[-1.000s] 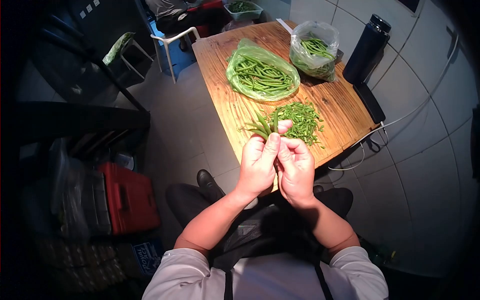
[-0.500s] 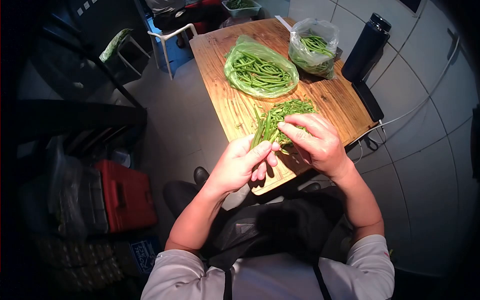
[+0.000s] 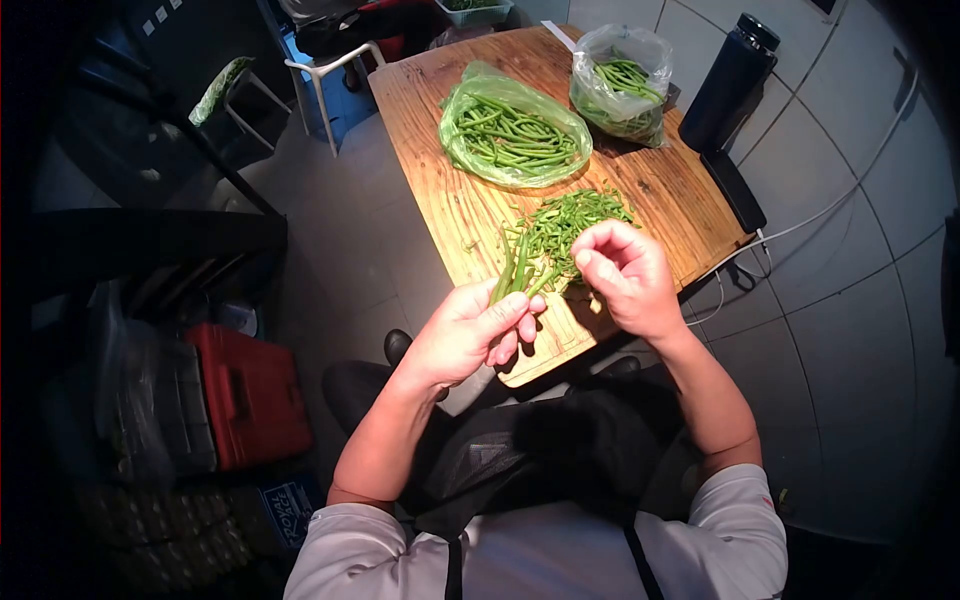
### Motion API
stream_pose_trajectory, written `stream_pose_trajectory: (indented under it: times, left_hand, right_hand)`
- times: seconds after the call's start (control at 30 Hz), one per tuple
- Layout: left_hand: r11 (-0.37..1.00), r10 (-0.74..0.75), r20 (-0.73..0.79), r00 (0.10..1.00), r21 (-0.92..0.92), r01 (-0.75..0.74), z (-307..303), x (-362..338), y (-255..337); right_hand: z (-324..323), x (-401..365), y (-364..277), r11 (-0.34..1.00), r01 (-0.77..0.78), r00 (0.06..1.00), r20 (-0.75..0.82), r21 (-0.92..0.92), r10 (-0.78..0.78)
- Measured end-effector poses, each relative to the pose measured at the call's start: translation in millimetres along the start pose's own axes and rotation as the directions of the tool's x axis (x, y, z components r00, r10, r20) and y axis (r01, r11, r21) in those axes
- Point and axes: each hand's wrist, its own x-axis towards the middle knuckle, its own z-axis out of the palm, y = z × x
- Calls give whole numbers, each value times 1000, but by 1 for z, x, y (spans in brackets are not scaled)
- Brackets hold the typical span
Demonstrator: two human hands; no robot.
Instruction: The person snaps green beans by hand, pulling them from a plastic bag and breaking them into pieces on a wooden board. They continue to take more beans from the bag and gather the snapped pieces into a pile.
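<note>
Vs a sec ago the hands have split apart & moved out over the worn wooden table (image 3: pixel 440 215); left hand (image 3: pixel 462 338) grips the bundle of long thin green beans (image 3: pixel 517 268), fingers wrapped round the lower ends, tips fanning up over the table edge; right hand (image 3: pixel 628 278) sits just beside the pile of short cut green bean pieces (image 3: pixel 585 212), fingers curled in, can't tell if anything's pinched; prob. a snapped bit just went onto the pile.

green beans (image 3: pixel 511 268), sm. bunch, upright, l. hand (image 3: pixel 466 336)
</note>
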Motion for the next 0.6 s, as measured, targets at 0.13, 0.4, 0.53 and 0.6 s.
stream_pose_trajectory:
  times: [0.13,0.4,0.53,0.6]
  left_hand:
    - [1000,-19,-1,1000,-2,19,0,0,2]
    - [998,-18,-38,999,53,20,4,5,1]
    - [994,-30,-24,999,105,33,8,6,2]
    - [994,-38,-20,999,103,40,7,5,2]
  right_hand:
    - [-10,16,13,785,252,954,10,-566,-299]
    - [2,8,-21,724,424,905,273,-544,-325]
    - [2,11,-14,499,582,810,408,-642,-421]
    - [-2,12,-19,411,624,777,476,-664,-412]
